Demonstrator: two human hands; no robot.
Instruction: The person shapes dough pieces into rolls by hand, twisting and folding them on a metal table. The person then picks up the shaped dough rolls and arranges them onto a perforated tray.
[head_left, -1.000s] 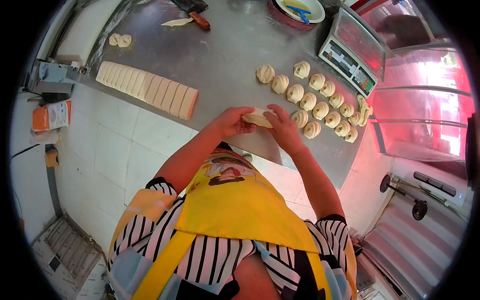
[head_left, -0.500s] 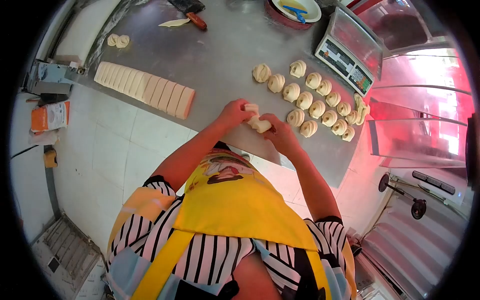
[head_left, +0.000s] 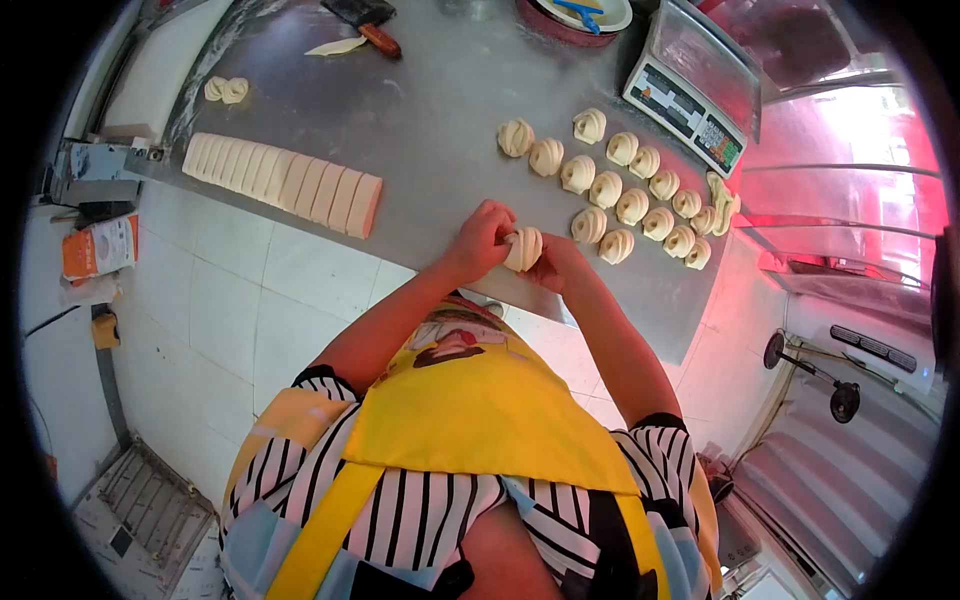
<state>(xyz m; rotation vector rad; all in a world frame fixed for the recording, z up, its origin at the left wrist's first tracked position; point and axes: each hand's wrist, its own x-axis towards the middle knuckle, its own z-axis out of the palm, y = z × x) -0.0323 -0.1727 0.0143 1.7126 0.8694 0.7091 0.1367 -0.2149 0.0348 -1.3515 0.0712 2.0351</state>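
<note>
A piece of dough (head_left: 523, 249), folded into a rounded, ridged roll, is held just above the front edge of the metal table (head_left: 430, 130). My left hand (head_left: 480, 243) pinches it from the left, and my right hand (head_left: 556, 262) grips its right side, with some fingers hidden. To the right lie several shaped dough rolls (head_left: 605, 189) in slanting rows, the nearest close to my right hand. On the left, a long block of dough cut into slices (head_left: 280, 183) lies along the table's front edge.
At the back stand a scale (head_left: 690, 110) and a bowl (head_left: 570, 25) with a blue-handled tool. A cleaver-like tool with a reddish handle (head_left: 380, 41) lies beside a flat dough strip (head_left: 335, 47). Two small joined dough pieces (head_left: 226, 90) sit far left.
The dough between my hands has gone from a stretched, twisted strip to a compact, ridged roll. My hands have drawn closer together around it. The whole view has shifted slightly.
</note>
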